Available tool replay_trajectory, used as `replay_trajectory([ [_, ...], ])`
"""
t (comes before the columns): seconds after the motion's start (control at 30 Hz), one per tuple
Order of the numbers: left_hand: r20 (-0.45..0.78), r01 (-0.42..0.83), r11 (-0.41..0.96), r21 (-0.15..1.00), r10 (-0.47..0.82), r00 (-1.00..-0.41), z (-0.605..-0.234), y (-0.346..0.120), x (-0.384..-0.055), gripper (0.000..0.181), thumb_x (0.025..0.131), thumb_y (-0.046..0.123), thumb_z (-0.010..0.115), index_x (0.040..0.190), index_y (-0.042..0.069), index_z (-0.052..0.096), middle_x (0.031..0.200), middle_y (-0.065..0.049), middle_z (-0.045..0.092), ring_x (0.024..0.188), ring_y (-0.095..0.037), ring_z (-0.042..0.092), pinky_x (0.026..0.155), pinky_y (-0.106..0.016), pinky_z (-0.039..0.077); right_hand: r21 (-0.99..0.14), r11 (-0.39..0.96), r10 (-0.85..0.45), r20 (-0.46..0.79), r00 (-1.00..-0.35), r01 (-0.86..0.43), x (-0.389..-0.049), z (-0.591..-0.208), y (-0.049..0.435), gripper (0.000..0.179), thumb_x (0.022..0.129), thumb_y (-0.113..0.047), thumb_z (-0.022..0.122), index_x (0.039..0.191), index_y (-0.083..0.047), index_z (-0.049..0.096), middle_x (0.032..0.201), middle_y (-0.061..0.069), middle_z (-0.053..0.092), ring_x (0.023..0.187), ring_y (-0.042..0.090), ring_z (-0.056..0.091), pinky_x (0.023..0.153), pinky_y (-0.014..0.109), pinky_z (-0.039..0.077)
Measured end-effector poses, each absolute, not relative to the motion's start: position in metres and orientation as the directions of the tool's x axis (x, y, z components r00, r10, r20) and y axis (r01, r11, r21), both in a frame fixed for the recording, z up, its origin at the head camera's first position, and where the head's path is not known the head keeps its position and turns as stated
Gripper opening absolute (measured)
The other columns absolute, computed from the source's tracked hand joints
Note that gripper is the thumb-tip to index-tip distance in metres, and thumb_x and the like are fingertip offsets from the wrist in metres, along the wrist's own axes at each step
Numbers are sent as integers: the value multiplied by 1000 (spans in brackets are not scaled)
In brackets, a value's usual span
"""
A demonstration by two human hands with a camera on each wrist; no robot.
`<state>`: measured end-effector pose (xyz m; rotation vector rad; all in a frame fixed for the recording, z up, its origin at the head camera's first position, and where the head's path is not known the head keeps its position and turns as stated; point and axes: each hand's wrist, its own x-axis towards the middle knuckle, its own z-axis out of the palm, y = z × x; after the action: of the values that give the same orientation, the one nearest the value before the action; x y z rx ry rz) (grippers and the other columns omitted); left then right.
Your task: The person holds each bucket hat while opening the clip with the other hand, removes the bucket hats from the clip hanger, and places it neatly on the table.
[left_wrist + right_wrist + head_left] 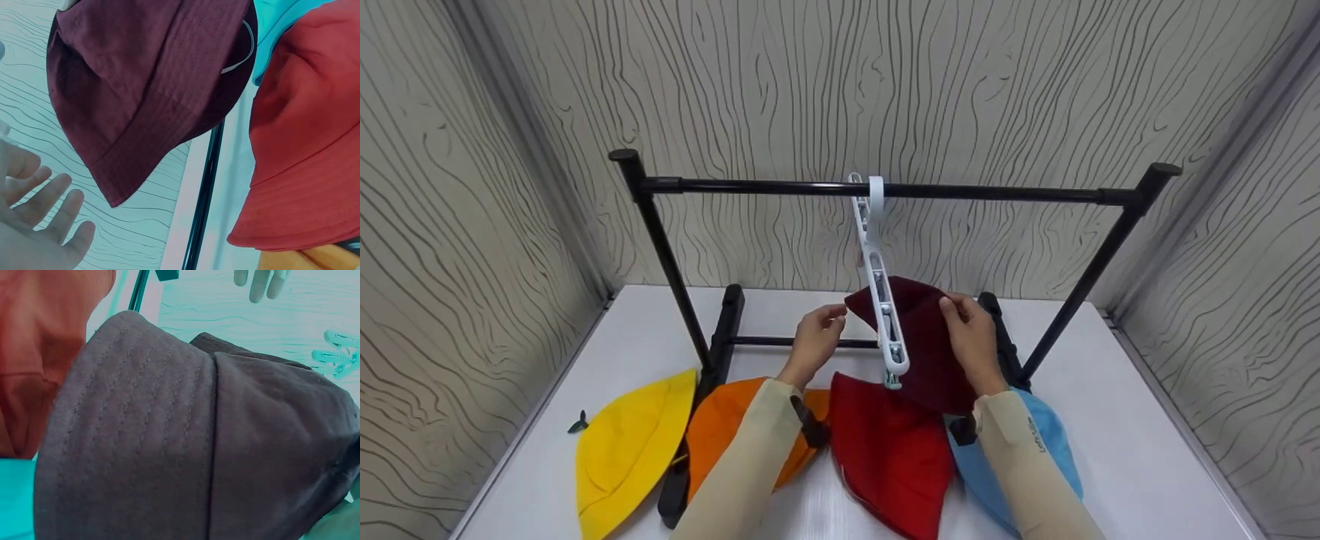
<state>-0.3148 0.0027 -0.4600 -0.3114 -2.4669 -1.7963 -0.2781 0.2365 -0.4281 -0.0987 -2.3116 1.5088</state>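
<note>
A dark maroon bucket hat (926, 337) is held up behind and right of the near end of a white clip hanger (883, 304). My right hand (971, 341) pinches the hat's upper right edge between thumb and fingers. In the left wrist view, the maroon hat (129, 84) hangs with a pale cord inside its brim. Beside its left corner, my left hand (816, 339) has loosely bent fingers and holds nothing; a gap shows between hand and hat in the left wrist view. A pale green clip (892, 380) hangs under the hanger's near end.
The hanger hooks over the bar (765, 187) of a black rack on a white table (1140, 420). Along the front lie a yellow hat (634, 450), an orange hat (720, 420), a red hat (889, 457) and a blue hat (1054, 435). A wood-patterned wall (780, 90) stands behind.
</note>
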Motion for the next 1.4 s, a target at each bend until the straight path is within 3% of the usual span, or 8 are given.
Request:
replay_trajectory([
  [0.53,70,110,228,967,175,-982,-466,3,-299,33,99,18,51,129,8,60,125,-9,63,111,-21,58,99,-40,49,-928,366,299,186,-936,-68,-261,-423,264,41,99,-42,48,121,-10,60,105,3,65,85,4,55,76,19,44],
  [0.77,101,132,155,979,193,-976,-466,0,-292,29,97,18,54,118,0,62,99,-7,67,86,-14,58,80,-28,51,-937,344,309,180,-934,-67,-253,-419,277,42,99,-42,48,121,-8,58,93,-12,62,85,5,54,75,19,44],
  [0.9,111,125,68,990,186,-976,-461,-2,-282,24,98,17,51,104,-3,62,72,0,49,66,-12,42,61,-22,39,-950,305,321,163,-933,-61,-248,-418,284,42,98,-42,49,122,-8,57,88,-16,61,83,5,54,74,19,45],
  [0.97,126,141,84,987,164,-979,-457,-2,-276,26,98,16,50,108,-6,62,75,-5,55,69,-15,49,64,-24,44,-953,296,329,166,-930,-65,-246,-417,288,42,98,-42,50,122,-8,58,87,-16,61,83,5,54,73,20,45],
  [1.03,144,161,118,980,138,-980,-455,0,-272,32,97,13,52,122,-6,59,95,-13,67,87,-22,60,79,-31,52,-954,293,336,164,-927,-62,-244,-416,291,42,98,-42,50,121,-8,58,86,-16,61,82,5,54,73,20,45],
  [1.13,198,218,164,962,127,-972,-457,1,-269,42,97,8,52,135,-7,47,124,-23,62,118,-33,58,100,-45,48,-952,303,344,154,-926,-46,-240,-415,295,43,98,-42,49,122,-8,57,86,-19,60,83,4,54,73,19,45],
  [1.23,242,257,106,960,141,-960,-465,2,-270,44,95,4,52,136,-11,43,125,-29,59,119,-40,56,101,-48,47,-954,297,356,136,-925,-26,-236,-415,299,43,98,-42,49,123,-8,56,86,-20,60,83,3,54,73,18,45],
  [1.4,184,207,137,969,165,-969,-475,-1,-269,34,97,10,52,127,-7,57,127,-23,61,114,-35,59,101,-46,47,-961,276,393,118,-912,-6,-230,-416,310,42,98,-42,50,121,-8,56,84,-22,60,82,1,54,73,17,44],
])
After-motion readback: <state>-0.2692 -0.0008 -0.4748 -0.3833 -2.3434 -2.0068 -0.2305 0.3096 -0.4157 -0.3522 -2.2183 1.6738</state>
